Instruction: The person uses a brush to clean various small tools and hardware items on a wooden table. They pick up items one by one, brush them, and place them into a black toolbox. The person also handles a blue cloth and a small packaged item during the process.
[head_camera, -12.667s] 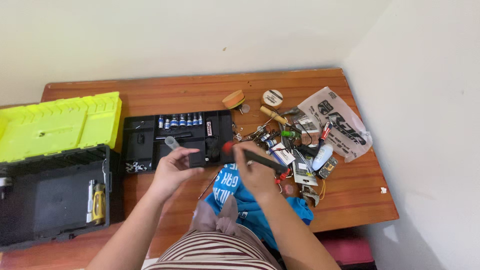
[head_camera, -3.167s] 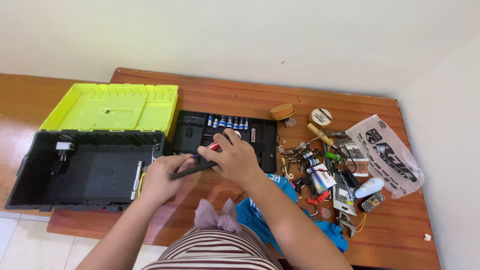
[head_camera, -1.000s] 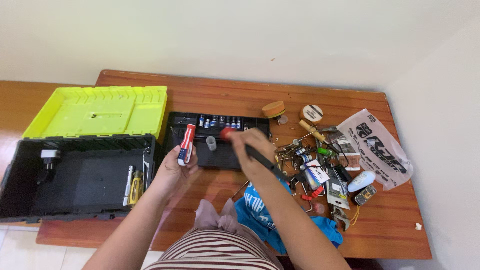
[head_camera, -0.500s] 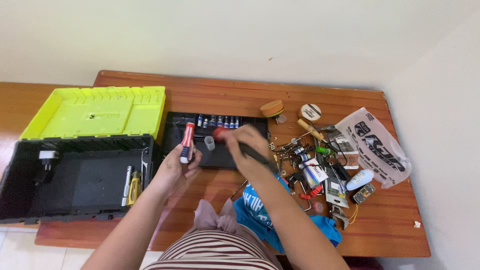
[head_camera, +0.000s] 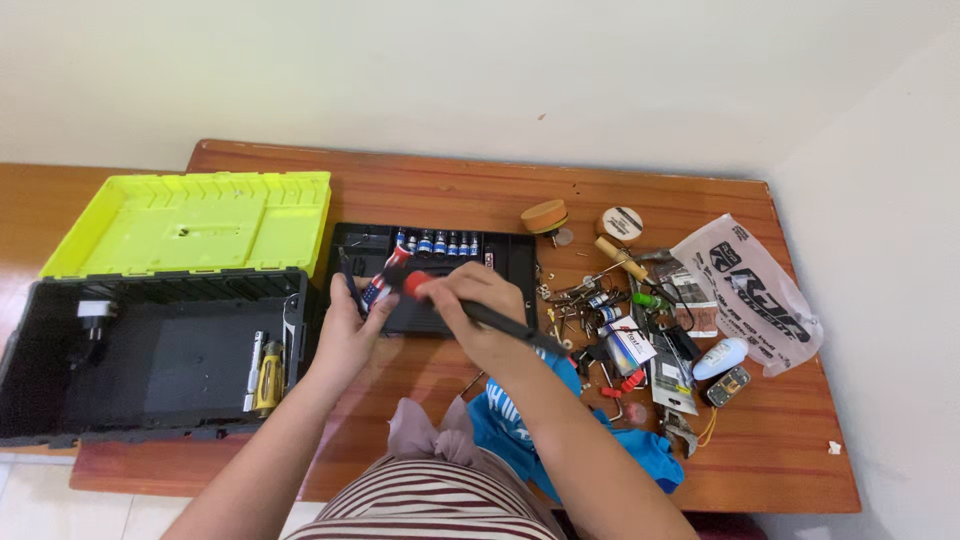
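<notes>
My left hand holds a small red, white and blue tube-shaped piece over the black socket tray. My right hand grips a long black tool with a red tip, its red end close to the piece in the left hand. The tray lies on the wooden table and carries a row of blue sockets along its far edge. Both hands meet above the tray's left half.
An open toolbox stands at the left with a yellow-green lid and a black tub holding a yellow-handled tool. A heap of small parts, wires and tape rolls, a printed plastic bag and blue cloth lie at right.
The two hands have come together over the tray; the red tip of the black tool now sits next to the piece in my left hand.
</notes>
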